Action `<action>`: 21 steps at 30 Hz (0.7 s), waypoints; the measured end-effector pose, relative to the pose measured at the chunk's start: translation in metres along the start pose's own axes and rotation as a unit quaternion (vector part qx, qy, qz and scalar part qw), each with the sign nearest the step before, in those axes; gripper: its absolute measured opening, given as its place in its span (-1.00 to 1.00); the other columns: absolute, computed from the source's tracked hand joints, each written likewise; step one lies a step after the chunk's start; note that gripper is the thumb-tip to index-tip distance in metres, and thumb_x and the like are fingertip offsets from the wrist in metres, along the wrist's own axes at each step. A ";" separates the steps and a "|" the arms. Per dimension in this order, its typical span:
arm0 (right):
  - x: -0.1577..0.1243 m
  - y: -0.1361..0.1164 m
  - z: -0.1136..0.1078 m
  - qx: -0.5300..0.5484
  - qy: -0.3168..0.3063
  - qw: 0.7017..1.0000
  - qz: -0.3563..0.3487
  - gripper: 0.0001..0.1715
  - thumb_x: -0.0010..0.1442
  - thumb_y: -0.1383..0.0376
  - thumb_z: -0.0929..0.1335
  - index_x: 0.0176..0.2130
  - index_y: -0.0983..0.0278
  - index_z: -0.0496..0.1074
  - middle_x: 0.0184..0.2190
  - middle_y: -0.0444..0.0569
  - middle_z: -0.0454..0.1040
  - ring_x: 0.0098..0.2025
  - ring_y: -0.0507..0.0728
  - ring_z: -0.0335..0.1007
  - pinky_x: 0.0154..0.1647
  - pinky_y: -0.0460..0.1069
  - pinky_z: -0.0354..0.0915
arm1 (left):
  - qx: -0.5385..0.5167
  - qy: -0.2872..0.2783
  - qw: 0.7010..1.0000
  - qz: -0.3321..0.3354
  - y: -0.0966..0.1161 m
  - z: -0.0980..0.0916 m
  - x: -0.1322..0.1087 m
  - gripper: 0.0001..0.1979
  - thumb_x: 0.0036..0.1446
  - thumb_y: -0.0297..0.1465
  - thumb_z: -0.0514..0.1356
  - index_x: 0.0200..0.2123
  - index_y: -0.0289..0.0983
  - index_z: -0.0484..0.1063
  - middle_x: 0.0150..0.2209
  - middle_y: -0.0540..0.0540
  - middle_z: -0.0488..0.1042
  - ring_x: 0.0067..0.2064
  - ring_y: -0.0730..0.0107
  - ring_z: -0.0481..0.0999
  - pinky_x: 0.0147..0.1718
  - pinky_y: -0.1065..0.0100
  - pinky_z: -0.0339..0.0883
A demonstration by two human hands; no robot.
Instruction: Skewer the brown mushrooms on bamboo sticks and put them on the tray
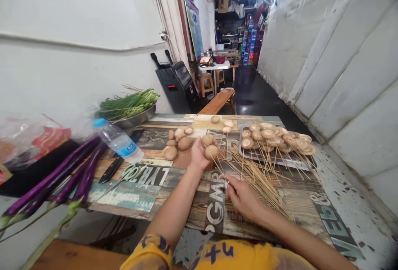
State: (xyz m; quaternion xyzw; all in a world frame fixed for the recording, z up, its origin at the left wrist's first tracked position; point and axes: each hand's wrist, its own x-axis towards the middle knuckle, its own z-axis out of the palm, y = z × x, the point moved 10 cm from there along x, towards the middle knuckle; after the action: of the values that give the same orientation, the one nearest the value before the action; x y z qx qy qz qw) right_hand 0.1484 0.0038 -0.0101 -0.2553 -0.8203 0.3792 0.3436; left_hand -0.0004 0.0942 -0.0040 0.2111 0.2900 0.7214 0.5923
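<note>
My left hand (200,154) is closed around mushrooms (212,151) near the middle of the table. My right hand (241,195) pinches a thin bamboo skewer (219,165) whose upper end meets the lower mushroom; how deep it goes in is hidden. Loose mushrooms (184,143) are heaped left of my left hand. Just beyond my hands, a skewered mushroom (227,126) lies on the table. A pile of bare skewers (258,179) spreads beside my right hand. To the right, a metal tray (280,160) bears many skewered mushrooms (270,134), their sticks pointing towards me.
On the left lie purple eggplants (90,170), a black-handled knife (111,169) and a tilted water bottle (120,142). Behind them stands a metal bowl (139,116) of green vegetables (130,103). A wooden bench (217,101) stands beyond the table's far edge.
</note>
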 end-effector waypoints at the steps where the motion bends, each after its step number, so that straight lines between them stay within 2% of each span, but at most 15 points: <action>1: -0.003 0.004 0.006 0.014 -0.009 1.000 0.009 -0.55 0.19 0.42 0.13 0.04 0.35 0.33 -0.57 -0.14 0.38 -0.52 0.04 0.31 -0.43 -0.09 0.20 | 0.002 0.000 1.000 0.001 0.000 0.000 0.000 -0.61 0.24 -0.20 -0.05 -0.30 -0.38 0.43 -0.43 -0.20 0.46 -0.40 0.29 0.48 -0.33 0.23 0.42; 3: -0.009 0.011 0.015 0.030 -0.023 0.999 0.021 -0.46 0.19 0.43 0.12 0.15 0.40 0.22 -0.56 -0.12 0.40 -0.53 0.05 0.32 -0.43 -0.08 0.23 | 0.007 -0.010 1.000 -0.004 -0.001 0.003 -0.001 -0.59 0.25 -0.19 -0.07 -0.30 -0.37 0.43 -0.44 -0.19 0.45 -0.39 0.28 0.48 -0.32 0.22 0.42; 6: -0.014 0.016 0.021 0.028 -0.026 0.999 0.027 -0.42 0.19 0.41 0.11 0.19 0.46 0.17 -0.56 -0.09 0.40 -0.52 0.07 0.32 -0.41 -0.05 0.26 | 0.014 -0.024 1.000 -0.012 -0.002 0.006 -0.002 -0.56 0.25 -0.16 -0.09 -0.31 -0.37 0.42 -0.42 -0.19 0.45 -0.37 0.27 0.48 -0.29 0.20 0.42; 10: -0.015 0.017 0.019 0.000 -0.010 0.999 0.030 -0.40 0.21 0.38 0.09 0.21 0.48 0.14 -0.51 -0.03 0.43 -0.50 0.09 0.34 -0.39 -0.03 0.27 | 0.012 0.009 1.000 0.004 0.004 -0.001 0.000 -0.60 0.26 -0.17 -0.07 -0.28 -0.35 0.42 -0.39 -0.18 0.46 -0.39 0.31 0.48 -0.31 0.22 0.41; 15: -0.014 0.017 0.015 -0.013 0.011 1.000 0.019 -0.44 0.23 0.37 0.10 0.18 0.45 0.19 -0.43 0.01 0.48 -0.48 0.07 0.36 -0.40 -0.05 0.27 | -0.009 0.067 0.998 0.001 0.010 -0.015 0.001 -0.63 0.27 -0.22 -0.07 -0.22 -0.36 0.41 -0.30 -0.22 0.49 -0.32 0.26 0.52 -0.38 0.26 0.41; 18: -0.014 0.014 0.014 -0.021 0.024 0.999 0.003 -0.50 0.24 0.37 0.12 0.12 0.42 0.28 -0.50 -0.03 0.47 -0.53 0.06 0.34 -0.44 -0.07 0.26 | -0.014 0.054 0.998 -0.004 0.009 -0.014 0.002 -0.60 0.28 -0.20 -0.09 -0.22 -0.36 0.41 -0.27 -0.23 0.49 -0.31 0.25 0.53 -0.40 0.27 0.41; 21: -0.014 0.011 0.012 -0.028 0.035 0.999 -0.009 -0.54 0.28 0.34 0.12 0.07 0.43 0.34 -0.49 -0.01 0.50 -0.57 0.05 0.34 -0.49 -0.08 0.27 | 0.000 0.047 0.999 0.008 0.010 -0.014 0.004 -0.54 0.28 -0.11 -0.12 -0.29 -0.33 0.40 -0.33 -0.21 0.49 -0.39 0.29 0.51 -0.47 0.32 0.38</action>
State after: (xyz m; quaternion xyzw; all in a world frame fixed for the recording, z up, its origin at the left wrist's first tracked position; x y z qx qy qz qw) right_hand 0.1499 -0.0051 -0.0301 -0.2701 -0.8205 0.3440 0.3681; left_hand -0.0175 0.0944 -0.0083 0.1792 0.3160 0.7352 0.5722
